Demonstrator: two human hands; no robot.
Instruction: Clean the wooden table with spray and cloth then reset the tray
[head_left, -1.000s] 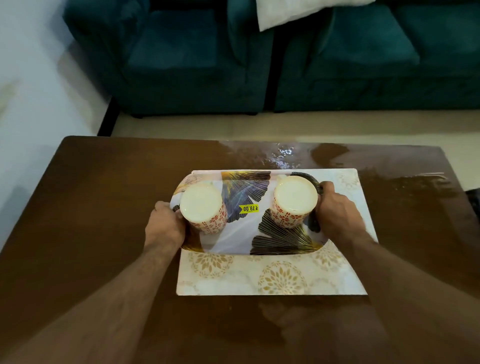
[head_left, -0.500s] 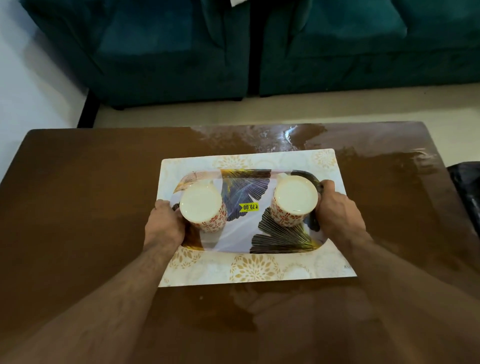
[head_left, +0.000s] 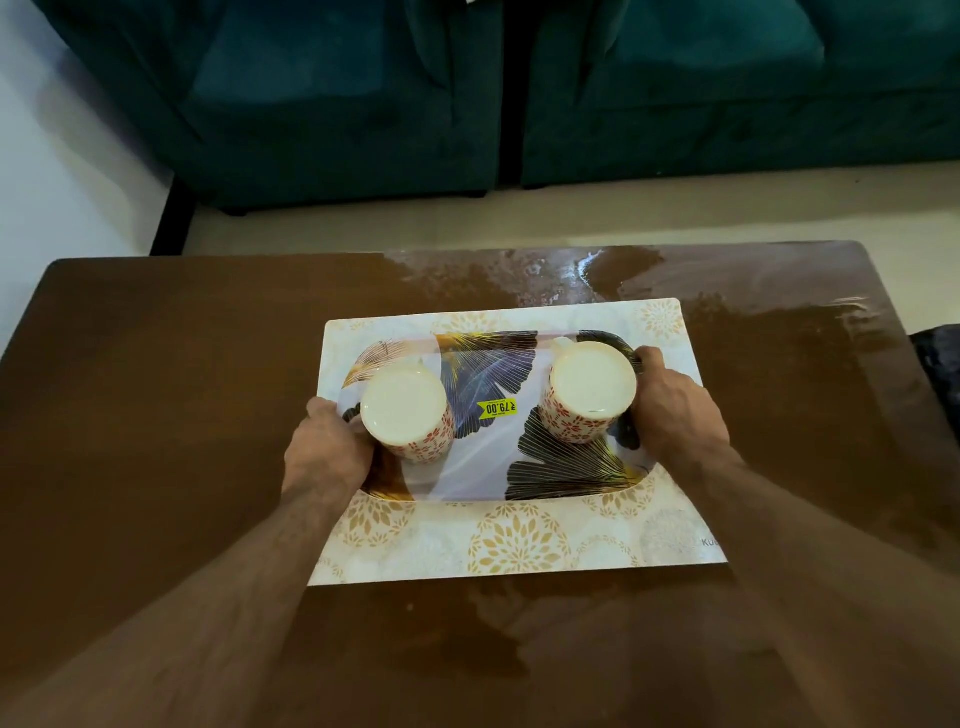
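Wooden table (head_left: 156, 415): brown, glossy, with wet streaks and glare along the far edge toward 12 to 2 o'clock.

Placemat (head_left: 519, 540): pale, gold floral medallions, lies flat near table centre, slightly rotated.

Tray (head_left: 483, 457): oblong, leaf print in black, gold and purple, sits over the placemat's far half. Whether it rests on the mat or is just above it, cannot tell. Yellow price sticker (head_left: 497, 408) at tray centre.

Two cups on the tray, both cream inside with red flower pattern outside. Left cup (head_left: 404, 415) at the tray's 9 o'clock end; right cup (head_left: 592, 387) at the 3 o'clock end, a little farther from the viewer. Cups well apart, sticker between them.

Left hand (head_left: 330, 449): grips the tray's 9 o'clock end, fingers curled under the rim, knuckles up, just beside the left cup.

Right hand (head_left: 675, 415): grips the tray's 3 o'clock end, thumb (head_left: 647, 358) hooked over the rim just beside the right cup, remaining fingers wrapped down the outside.

Beyond the table at 12 o'clock: pale floor (head_left: 519, 218), then teal sofa (head_left: 675, 88). Dark object (head_left: 940, 369) at the table's 3 o'clock edge, too cut off to identify.
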